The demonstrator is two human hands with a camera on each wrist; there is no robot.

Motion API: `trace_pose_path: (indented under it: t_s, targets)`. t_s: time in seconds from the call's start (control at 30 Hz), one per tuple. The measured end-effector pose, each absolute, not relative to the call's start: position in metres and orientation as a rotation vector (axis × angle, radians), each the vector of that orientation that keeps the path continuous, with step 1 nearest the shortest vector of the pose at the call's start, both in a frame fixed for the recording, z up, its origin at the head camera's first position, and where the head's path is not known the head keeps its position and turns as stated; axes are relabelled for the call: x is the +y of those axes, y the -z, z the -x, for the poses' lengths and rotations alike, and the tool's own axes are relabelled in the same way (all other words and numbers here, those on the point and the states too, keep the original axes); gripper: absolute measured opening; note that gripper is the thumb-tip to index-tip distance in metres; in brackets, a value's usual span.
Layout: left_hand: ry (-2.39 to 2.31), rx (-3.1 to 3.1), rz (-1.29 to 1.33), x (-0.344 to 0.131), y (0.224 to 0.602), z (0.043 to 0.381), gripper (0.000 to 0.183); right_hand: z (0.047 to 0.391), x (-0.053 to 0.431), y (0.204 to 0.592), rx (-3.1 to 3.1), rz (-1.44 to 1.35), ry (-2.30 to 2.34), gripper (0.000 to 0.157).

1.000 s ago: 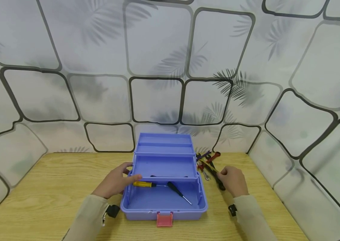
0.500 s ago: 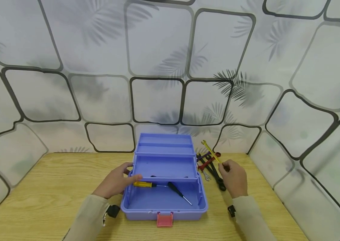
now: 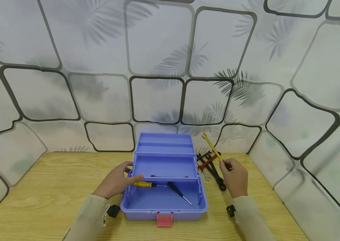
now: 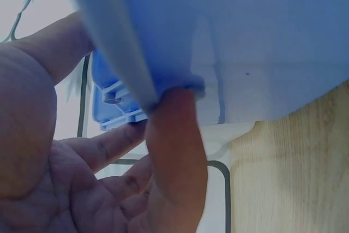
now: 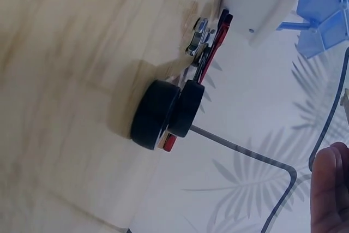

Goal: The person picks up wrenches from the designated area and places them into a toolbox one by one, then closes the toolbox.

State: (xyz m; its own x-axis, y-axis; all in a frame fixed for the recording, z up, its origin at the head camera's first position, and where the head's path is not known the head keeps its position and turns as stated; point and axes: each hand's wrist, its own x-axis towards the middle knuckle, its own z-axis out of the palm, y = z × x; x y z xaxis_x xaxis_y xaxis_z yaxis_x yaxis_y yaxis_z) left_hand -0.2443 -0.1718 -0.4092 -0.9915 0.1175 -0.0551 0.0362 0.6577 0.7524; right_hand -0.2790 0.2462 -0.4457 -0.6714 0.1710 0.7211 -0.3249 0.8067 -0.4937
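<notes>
A purple toolbox (image 3: 185, 215) stands with its lid raised and its upper tray (image 3: 165, 165) lifted back. My left hand (image 3: 114, 182) holds the left side of the box at the tray, thumb at the tray's front corner; the left wrist view has a finger (image 4: 177, 151) against the plastic wall. Above the tools on the right, my right hand (image 3: 234, 177) pinches a yellow wrench (image 3: 212, 146) by its lower end, the open-ended jaw pointing up and left. Inside the box lie a yellow-handled screwdriver (image 3: 143, 184) and a black-handled screwdriver (image 3: 174, 188).
Right of the box, a red wrench (image 3: 203, 166), black wrenches (image 3: 217, 177), a purple wrench (image 3: 204, 155) and a silver wrench (image 3: 207, 176) lie in a pile on the wooden table (image 3: 52, 190). A pink latch (image 3: 164, 220) hangs at the box front. A patterned wall covering (image 3: 106, 137) surrounds the table.
My right hand has lifted the yellow wrench off the pile, and its free end has swung upward. The left hand and toolbox stay where they were.
</notes>
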Motion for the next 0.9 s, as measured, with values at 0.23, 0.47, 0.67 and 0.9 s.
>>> trace_pose_path:
  t_s: [0.23,0.47,0.67,0.9]
  targets:
    - [-1.207,2.809,-0.119,-0.1709,0.4098,0.2447,0.086,0.281,0.2452,0.448,-2.137,-0.157,-0.759,0.007]
    - [-1.181,2.826,-0.121,-0.1709,0.4089,0.2443,0.086,0.2796,0.2426,0.4481,-2.113,-0.172,-0.755,0.008]
    - [-1.189,2.813,-0.104,-0.1701,0.4084,0.244,0.086,0.2785,0.2397,0.4476,-2.124,-0.169,-0.765,0.008]
    - [-1.184,2.816,-0.113,-0.1702,0.4095,0.2444,0.087,0.2778,0.2372,0.4476,-2.133,-0.188,-0.753,0.008]
